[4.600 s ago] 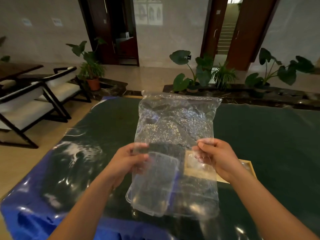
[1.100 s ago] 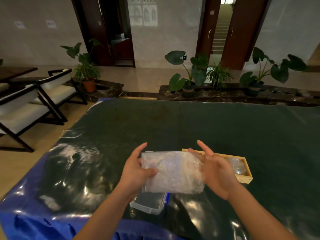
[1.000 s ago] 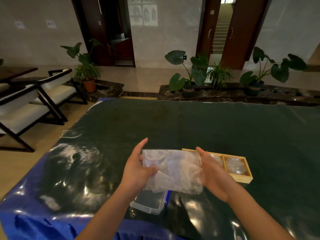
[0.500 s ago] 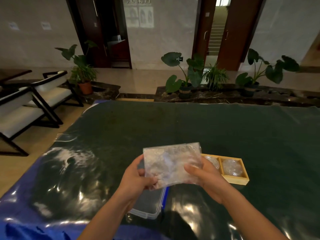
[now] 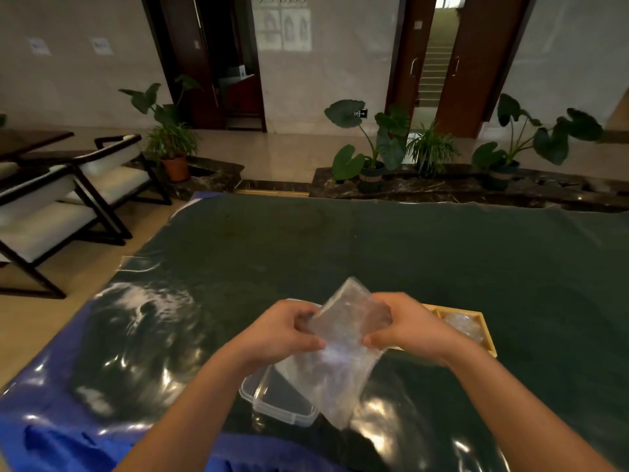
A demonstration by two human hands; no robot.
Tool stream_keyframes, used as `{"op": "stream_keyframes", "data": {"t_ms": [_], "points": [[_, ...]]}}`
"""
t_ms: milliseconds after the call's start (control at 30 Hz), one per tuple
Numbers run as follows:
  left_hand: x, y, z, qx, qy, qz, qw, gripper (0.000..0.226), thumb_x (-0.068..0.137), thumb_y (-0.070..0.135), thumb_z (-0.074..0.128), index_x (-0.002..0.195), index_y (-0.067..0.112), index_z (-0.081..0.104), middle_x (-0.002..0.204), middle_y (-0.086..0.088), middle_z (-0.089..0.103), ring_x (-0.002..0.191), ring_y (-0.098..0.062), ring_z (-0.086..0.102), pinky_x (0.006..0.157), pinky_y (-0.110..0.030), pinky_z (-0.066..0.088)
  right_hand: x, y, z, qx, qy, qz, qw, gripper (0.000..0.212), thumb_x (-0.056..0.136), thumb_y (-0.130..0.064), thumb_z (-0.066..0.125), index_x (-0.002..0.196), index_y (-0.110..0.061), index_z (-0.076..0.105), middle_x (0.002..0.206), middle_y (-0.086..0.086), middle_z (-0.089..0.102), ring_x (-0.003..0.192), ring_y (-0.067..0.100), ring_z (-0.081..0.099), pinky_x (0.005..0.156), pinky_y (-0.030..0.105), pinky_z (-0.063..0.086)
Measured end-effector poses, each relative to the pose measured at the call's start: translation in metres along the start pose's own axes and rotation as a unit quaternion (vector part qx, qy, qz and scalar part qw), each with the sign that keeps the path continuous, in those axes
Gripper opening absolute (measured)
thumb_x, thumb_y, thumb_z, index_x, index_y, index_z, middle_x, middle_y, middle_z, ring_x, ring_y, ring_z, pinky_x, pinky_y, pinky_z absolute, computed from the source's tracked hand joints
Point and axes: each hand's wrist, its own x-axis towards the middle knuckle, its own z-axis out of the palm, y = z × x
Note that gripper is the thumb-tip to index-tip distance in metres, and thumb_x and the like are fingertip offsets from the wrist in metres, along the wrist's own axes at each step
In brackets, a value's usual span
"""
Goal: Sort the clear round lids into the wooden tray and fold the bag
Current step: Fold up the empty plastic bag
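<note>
Head view, looking down at two bare hands above a dark green worktop (image 5: 374, 250). The left hand (image 5: 282, 330) and right hand (image 5: 413, 327) hold a clear plastic bag (image 5: 340, 356) between them, folded into a narrow, tilted packet. Each grip pinches one side edge, thumb in front and fingers curled behind. The bag hangs in the air over a clear box (image 5: 277, 400) that lies on the worktop. Just beside the right hand sits the wooden tray (image 5: 488, 338), partly hidden by that hand, with a clear round lid (image 5: 464, 327) in its visible compartment.

The lids look sorted, so folding the bag seems to be the step in hand. To do it well, bring the edges together squarely, press trapped air toward the open end, then flatten the crease against the worktop, since slippery film tends to spring open.

A pale wall sign (image 5: 282, 25) is too blurred to read. A small sign (image 5: 360, 114) by the plants appears to show an arrow. No brands are legible.
</note>
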Motion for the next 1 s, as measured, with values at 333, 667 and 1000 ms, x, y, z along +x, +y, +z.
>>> {"op": "stream_keyframes", "data": {"t_ms": [333, 667, 1000], "points": [[-0.007, -0.017, 0.034, -0.221, 0.144, -0.035, 0.964, 0.026, 0.085, -0.004, 0.075, 0.102, 0.016, 0.079, 0.099, -0.014, 0.081, 0.093, -0.035, 0.078, 0.079, -0.050, 0.065, -0.010, 0.015, 0.049, 0.356, 0.096, 0.086, 0.925, 0.032, 0.083, -0.003, 0.074, 0.114, -0.010, 0.068, 0.109, 0.016, 0.075, 0.099, 0.033, 0.073, 0.081, 0.045, 0.060], [-0.017, -0.009, 0.035, -0.305, 0.144, -0.062, 0.939, 0.039, 0.094, -0.005, 0.056, 0.086, 0.024, 0.080, 0.071, -0.005, 0.074, 0.054, -0.017, 0.067, 0.044, -0.028, 0.052, -0.017, 0.007, 0.051, 0.312, 0.125, -0.021, 0.941, 0.041, 0.080, 0.021, 0.062, 0.093, -0.015, 0.079, 0.102, 0.000, 0.078, 0.092, 0.013, 0.073, 0.069, 0.023, 0.058], [-0.026, -0.009, 0.030, -0.396, 0.029, -0.064, 0.916, 0.017, 0.090, 0.024, 0.059, 0.091, 0.020, 0.076, 0.093, -0.012, 0.073, 0.078, -0.031, 0.070, 0.061, -0.043, 0.058, -0.006, 0.019, 0.048, 0.405, 0.070, 0.075, 0.909, 0.012, 0.076, 0.010, 0.066, 0.072, -0.001, 0.069, 0.126, 0.010, 0.068, 0.109, 0.039, 0.067, 0.078, 0.049, 0.059]]}}
